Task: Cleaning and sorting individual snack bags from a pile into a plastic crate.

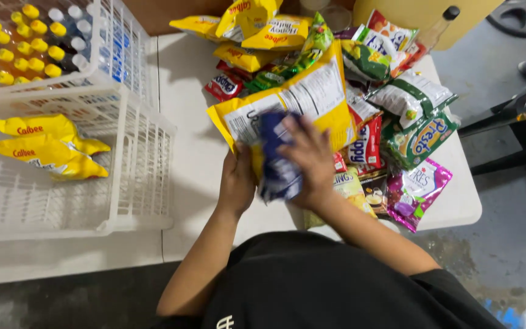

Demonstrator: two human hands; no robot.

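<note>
Both hands, left (237, 183) and right (312, 159), grip seemingly one blue packet (277, 161) beside bare table edge (196, 164).

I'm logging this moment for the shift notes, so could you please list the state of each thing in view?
Left hand: gripping the large yellow bag from below.
Right hand: closed on the blue packet.
White basket: holds two yellow bags, lying flat.
Bottle crate: full, bottles upright.
Snack pile: heaped loosely on the table.

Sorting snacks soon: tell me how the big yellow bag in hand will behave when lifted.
The big yellow bag looks puffy, so probably light. Its film bends in the left hand, so likely floppy. Glossy surface may slip; the right hand presses a blue packet against it.
</note>
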